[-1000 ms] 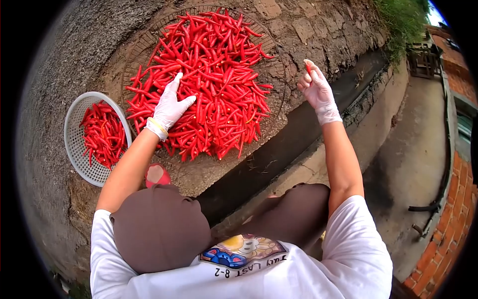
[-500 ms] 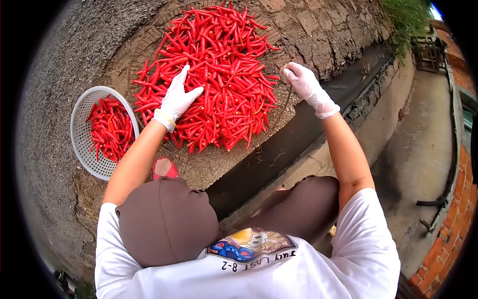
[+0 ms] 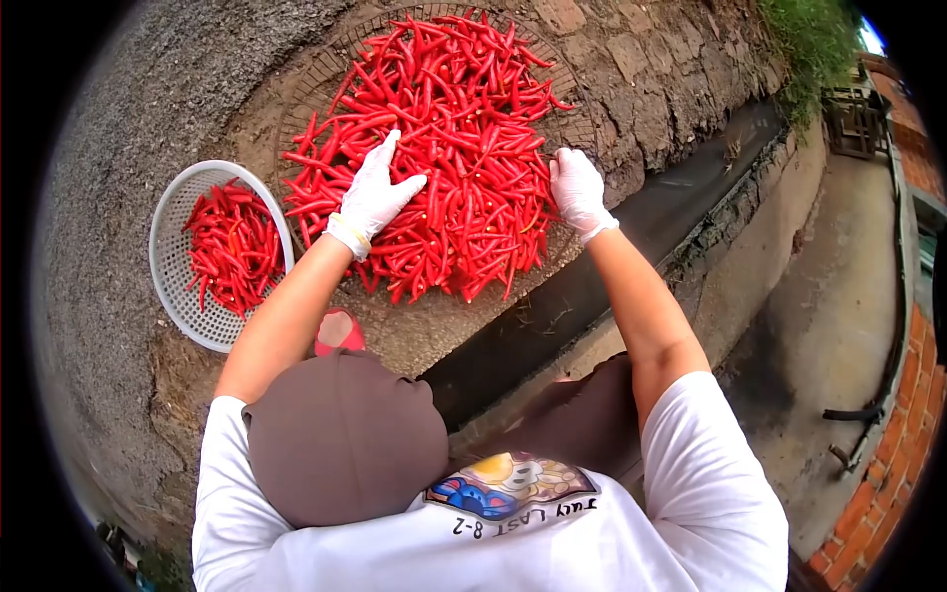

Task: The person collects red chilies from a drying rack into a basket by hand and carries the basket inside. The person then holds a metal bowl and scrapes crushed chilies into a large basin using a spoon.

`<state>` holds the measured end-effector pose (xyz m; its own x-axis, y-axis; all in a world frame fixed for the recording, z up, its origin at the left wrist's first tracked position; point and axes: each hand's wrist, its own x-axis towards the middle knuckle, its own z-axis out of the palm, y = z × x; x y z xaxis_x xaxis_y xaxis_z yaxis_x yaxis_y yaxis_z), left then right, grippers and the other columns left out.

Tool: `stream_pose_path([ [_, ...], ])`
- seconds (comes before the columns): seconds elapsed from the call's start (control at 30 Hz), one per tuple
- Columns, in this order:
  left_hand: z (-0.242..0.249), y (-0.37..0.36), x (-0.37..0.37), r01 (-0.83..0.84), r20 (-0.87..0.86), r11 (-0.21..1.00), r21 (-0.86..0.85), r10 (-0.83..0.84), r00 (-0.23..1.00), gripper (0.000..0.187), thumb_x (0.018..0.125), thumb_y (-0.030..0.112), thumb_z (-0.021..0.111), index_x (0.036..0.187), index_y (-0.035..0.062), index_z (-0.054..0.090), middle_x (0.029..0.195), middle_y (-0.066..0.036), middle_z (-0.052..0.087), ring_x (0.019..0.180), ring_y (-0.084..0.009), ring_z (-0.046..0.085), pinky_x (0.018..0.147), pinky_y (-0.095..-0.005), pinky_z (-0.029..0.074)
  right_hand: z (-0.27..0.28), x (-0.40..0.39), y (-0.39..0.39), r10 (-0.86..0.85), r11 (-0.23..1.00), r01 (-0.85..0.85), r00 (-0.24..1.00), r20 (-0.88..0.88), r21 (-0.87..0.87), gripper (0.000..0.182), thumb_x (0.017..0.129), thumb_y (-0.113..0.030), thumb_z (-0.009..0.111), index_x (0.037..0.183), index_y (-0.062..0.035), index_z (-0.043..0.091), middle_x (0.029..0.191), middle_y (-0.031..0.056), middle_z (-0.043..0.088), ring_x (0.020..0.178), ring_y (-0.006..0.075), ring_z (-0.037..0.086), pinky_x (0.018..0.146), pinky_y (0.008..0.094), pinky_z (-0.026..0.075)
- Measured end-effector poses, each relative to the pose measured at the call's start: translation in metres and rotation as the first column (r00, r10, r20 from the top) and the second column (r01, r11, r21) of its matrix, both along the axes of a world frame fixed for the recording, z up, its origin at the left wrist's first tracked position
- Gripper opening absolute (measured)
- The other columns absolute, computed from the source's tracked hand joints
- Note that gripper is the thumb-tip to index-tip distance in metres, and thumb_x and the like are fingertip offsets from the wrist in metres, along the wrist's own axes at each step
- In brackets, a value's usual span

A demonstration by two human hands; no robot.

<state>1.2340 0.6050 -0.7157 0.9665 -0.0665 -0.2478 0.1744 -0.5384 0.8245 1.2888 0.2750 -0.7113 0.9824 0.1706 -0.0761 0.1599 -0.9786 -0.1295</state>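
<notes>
— What is the person wearing?
— A white short-sleeved T-shirt [image 3: 513, 553], filling the bottom of the frame. Low in the middle it carries a colourful print [image 3: 508, 485] with yellow, blue and red shapes, and dark lettering beneath it that reads upside down from here, something like "LAST 8-2".
— And the hands?
— Thin white disposable gloves on both: the left hand [image 3: 375, 195] in the upper middle, the right hand [image 3: 577, 190] just right of it. The left glove has a yellowish band at the cuff.
— Legs?
— Brown trousers [image 3: 345, 434], bulging over both knees at lower centre. A pinkish-red slipper [image 3: 338, 333] shows above the left knee.
</notes>
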Motion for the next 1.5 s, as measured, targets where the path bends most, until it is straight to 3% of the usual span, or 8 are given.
stream_pose_path([
  [0.47, 0.008, 0.000, 0.001, 0.003, -0.023, 1.000, 0.018, -0.003, 1.000, 0.091, 0.078, 0.041, 0.069, 0.146, 0.0013, 0.025, 0.143, -0.026, 0.036, 0.134, -0.0352, 0.035, 0.111, -0.0379, 0.029, 0.010, -0.010, 0.003, -0.317, 0.945, 0.317, 0.948, -0.005, 0.086, 0.017, 0.082, -0.019, 0.062, 0.088, -0.0044, 0.066, 0.086, 0.0178, 0.066, 0.085, 0.0341, 0.064, 0.077, 0.0433, 0.050],
  [0.6, 0.004, 0.001, 0.001, 0.004, -0.013, 1.000, 0.013, -0.004, 1.000, 0.091, 0.078, 0.042, 0.069, 0.146, 0.0013, 0.026, 0.143, -0.025, 0.036, 0.135, -0.0350, 0.035, 0.111, -0.0378, 0.029, -0.023, -0.001, -0.021, -0.583, 0.624, 0.572, 0.794, -0.171, 0.532, 0.027, 0.084, -0.023, 0.062, 0.101, -0.0040, 0.068, 0.096, 0.0172, 0.069, 0.092, 0.0316, 0.066, 0.082, 0.0388, 0.050],
  [0.73, 0.004, 0.001, 0.001, 0.013, -0.020, 1.000, 0.019, -0.013, 1.000, 0.091, 0.078, 0.042, 0.069, 0.147, 0.0016, 0.025, 0.144, -0.025, 0.035, 0.135, -0.0348, 0.035, 0.112, -0.0375, 0.029, -0.005, -0.014, -0.006, -0.420, 0.882, 0.417, 0.907, -0.037, 0.221, 0.026, 0.085, -0.022, 0.061, 0.103, -0.0052, 0.068, 0.095, 0.0169, 0.068, 0.092, 0.0331, 0.064, 0.082, 0.0406, 0.050],
  [0.83, 0.003, 0.001, 0.001, 0.013, -0.032, 1.000, 0.023, -0.012, 0.999, 0.092, 0.078, 0.042, 0.069, 0.147, 0.0018, 0.025, 0.144, -0.025, 0.035, 0.135, -0.0342, 0.034, 0.112, -0.0370, 0.029, 0.002, -0.019, 0.011, -0.375, 0.919, 0.378, 0.926, -0.053, 0.115, 0.026, 0.084, -0.022, 0.061, 0.104, -0.0055, 0.068, 0.096, 0.0177, 0.068, 0.093, 0.0336, 0.064, 0.083, 0.0413, 0.050],
  [1.1, 0.011, -0.002, 0.003, -0.024, -0.112, 0.998, -0.055, 0.018, 0.994, 0.093, 0.077, 0.038, 0.069, 0.147, 0.0012, 0.022, 0.148, -0.025, 0.030, 0.138, -0.0338, 0.029, 0.113, -0.0366, 0.026, 0.004, -0.027, 0.044, -0.436, 0.859, 0.424, 0.900, -0.024, 0.289, 0.027, 0.088, -0.022, 0.058, 0.106, -0.0057, 0.067, 0.103, 0.0150, 0.068, 0.096, 0.0291, 0.064, 0.086, 0.0363, 0.048],
  [1.2, 0.005, -0.006, 0.006, -0.078, -0.131, 0.984, -0.160, 0.058, 0.990, 0.097, 0.075, 0.037, 0.071, 0.149, 0.0037, 0.018, 0.149, -0.025, 0.028, 0.139, -0.0341, 0.027, 0.113, -0.0373, 0.025, -0.008, -0.022, 0.061, -0.526, 0.726, 0.547, 0.832, -0.176, 0.417, 0.027, 0.089, -0.021, 0.057, 0.109, -0.0049, 0.065, 0.106, 0.0148, 0.067, 0.099, 0.0283, 0.063, 0.088, 0.0354, 0.047],
  [1.33, 0.013, -0.007, 0.016, -0.092, -0.229, 0.977, -0.191, 0.047, 0.972, 0.103, 0.073, 0.042, 0.074, 0.150, 0.0068, 0.016, 0.147, -0.027, 0.028, 0.139, -0.0369, 0.027, 0.113, -0.0393, 0.025, -0.027, -0.014, 0.099, -0.406, 0.639, 0.455, 0.885, -0.231, 0.621, 0.038, 0.095, -0.029, 0.047, 0.117, -0.0010, 0.058, 0.116, 0.0208, 0.062, 0.110, 0.0330, 0.058, 0.094, 0.0382, 0.043],
  [1.5, 0.015, -0.008, 0.026, -0.064, -0.257, 0.995, -0.074, 0.043, 0.966, 0.106, 0.071, 0.053, 0.073, 0.151, 0.0138, 0.016, 0.145, -0.032, 0.029, 0.135, -0.0409, 0.031, 0.110, -0.0431, 0.029, 0.009, -0.001, 0.126, -0.364, 0.472, 0.619, 0.785, -0.501, 0.628, 0.056, 0.093, -0.046, 0.052, 0.127, -0.0015, 0.051, 0.118, 0.0161, 0.062, 0.110, 0.0283, 0.057, 0.095, 0.0364, 0.041],
])
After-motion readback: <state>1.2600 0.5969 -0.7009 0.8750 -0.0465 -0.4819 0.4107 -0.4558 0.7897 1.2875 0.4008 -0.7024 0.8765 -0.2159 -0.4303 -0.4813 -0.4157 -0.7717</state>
